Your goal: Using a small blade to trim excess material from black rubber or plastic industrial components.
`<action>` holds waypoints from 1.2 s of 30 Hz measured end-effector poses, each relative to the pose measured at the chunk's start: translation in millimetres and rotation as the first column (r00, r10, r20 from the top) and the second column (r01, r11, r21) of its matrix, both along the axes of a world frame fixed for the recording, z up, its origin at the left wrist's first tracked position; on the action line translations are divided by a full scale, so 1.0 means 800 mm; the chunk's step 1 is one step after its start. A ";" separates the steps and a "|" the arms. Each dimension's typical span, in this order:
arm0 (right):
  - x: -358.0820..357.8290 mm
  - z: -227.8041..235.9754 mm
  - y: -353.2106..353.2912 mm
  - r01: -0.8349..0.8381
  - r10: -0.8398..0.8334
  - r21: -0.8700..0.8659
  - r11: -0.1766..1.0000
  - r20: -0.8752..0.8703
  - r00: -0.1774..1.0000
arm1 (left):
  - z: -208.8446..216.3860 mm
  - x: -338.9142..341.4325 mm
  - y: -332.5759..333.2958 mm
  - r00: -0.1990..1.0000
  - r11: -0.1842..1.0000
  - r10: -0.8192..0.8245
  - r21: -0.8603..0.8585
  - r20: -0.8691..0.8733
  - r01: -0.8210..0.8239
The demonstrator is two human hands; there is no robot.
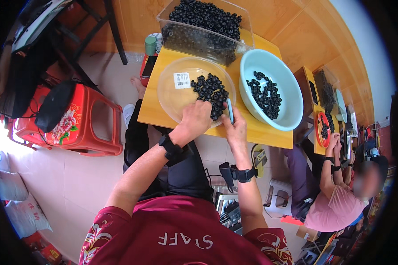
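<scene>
My left hand (196,117) is closed over the near edge of a pile of small round black parts (210,90), some with holes in them. What its fingers grip, if anything, is hidden. The parts lie on a round, clear shallow tray (170,99) with a white printed label (181,80). Close beside it, my right hand (236,128) grips a slim light-blue tool (229,110), held upright at the pile's right edge; its exact kind cannot be made out. To the right, a light-blue basin (292,106) contains more black parts.
A clear bin (199,42) heaped with black parts stands at the back of the yellow table (269,136). A phone (149,65) and green container (150,44) sit at the left edge. Red stools (84,119) are at left; a co-worker (334,198) sits at right.
</scene>
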State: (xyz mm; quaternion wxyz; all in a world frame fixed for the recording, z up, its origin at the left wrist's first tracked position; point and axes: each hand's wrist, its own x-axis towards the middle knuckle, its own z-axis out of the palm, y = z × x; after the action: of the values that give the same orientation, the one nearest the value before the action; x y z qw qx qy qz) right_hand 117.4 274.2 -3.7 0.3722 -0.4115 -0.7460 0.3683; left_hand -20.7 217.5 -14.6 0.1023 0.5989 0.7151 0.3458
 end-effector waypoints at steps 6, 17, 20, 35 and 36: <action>-0.010 0.012 -0.036 0.012 -0.020 -0.257 0.966 -0.027 0.999 | 0.023 -0.018 -0.021 0.974 0.970 -0.060 -0.216 0.220 0.108; -0.026 0.012 -0.049 -0.013 -0.134 -0.511 0.860 -0.250 0.959 | 0.006 -0.031 -0.033 0.968 0.998 0.025 0.047 0.251 -0.038; -0.024 0.012 -0.048 -0.025 -0.136 -0.508 0.861 -0.277 0.951 | 0.027 -0.050 -0.034 0.884 0.991 -0.043 -0.091 0.465 0.097; 0.022 0.057 -0.097 -0.060 0.060 0.000 0.998 0.093 0.994 | 0.039 -0.018 -0.137 -0.521 0.965 -0.187 0.254 0.833 0.059; 0.025 0.068 -0.106 -0.060 0.060 0.001 0.998 0.095 0.994 | 0.038 -0.012 -0.140 -0.562 0.968 -0.188 0.248 0.805 0.030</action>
State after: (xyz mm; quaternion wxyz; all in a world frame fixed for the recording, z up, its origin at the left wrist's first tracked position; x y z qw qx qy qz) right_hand 137.1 189.4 51.0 0.3260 -0.4053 -0.7754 0.3580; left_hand -30.7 105.9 15.6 0.6875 0.0646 0.1576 0.7059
